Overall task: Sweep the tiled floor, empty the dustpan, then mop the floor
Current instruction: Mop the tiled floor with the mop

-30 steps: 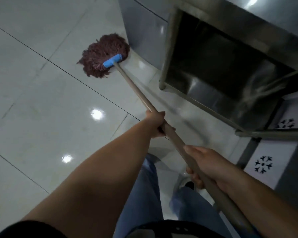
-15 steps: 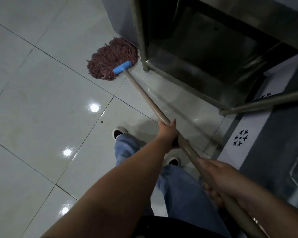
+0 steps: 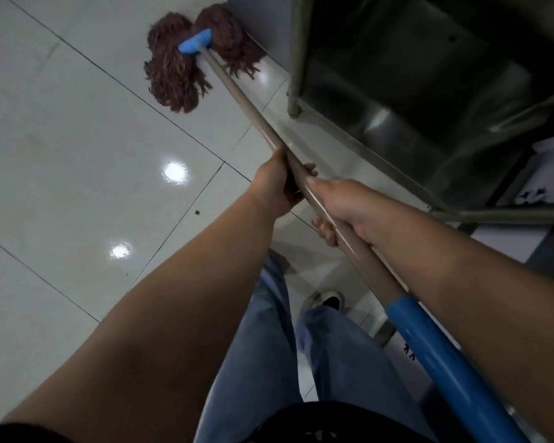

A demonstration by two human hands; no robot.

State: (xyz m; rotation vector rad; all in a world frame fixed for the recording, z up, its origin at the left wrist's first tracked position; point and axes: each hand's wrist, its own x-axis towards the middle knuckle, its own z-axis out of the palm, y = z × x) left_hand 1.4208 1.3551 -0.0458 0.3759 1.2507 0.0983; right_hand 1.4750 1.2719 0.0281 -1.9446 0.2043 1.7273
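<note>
**Mop in two-handed grip at the foot of a steel unit**

Mop head point(image 3: 192, 59), reddish-brown yarn, spread flat on the tiled floor point(image 3: 77, 161), far edge touching the base of the steel unit point(image 3: 397, 75). Blue clamp point(image 3: 195, 42) at the centre of the yarn, joined to the handle point(image 3: 253, 113). Handle slanting from clamp toward the body, passing just beside the steel leg point(image 3: 296, 59) without visible contact. Left hand point(image 3: 277, 183) closed round the shaft, forward position, fingers wrapped underneath. Right hand point(image 3: 343, 206) closed round the same shaft directly behind, nearly touching the left, thumb along the top. Blue sleeve point(image 3: 445, 362) on the rear end of the handle, ungripped. Jeans point(image 3: 269, 362) and one shoe point(image 3: 331, 300) below. Small dark specks point(image 3: 197, 212) on the tile near a grout line.

Stage, by judgement: mopping phase, along the edge of the unit.

Handling, by judgement: shaft stiff and smooth, probably light; yarn soft, limp, heavier and draggy if wet, prone to snagging on the leg. Glossy tile likely slick where damp. Best hold: both hands on the bare shaft as shown, spaced wider for leverage, rear hand possibly back on the sleeve for reach under the unit. Pressure downward through the forward hand; steering from the rear.
</note>
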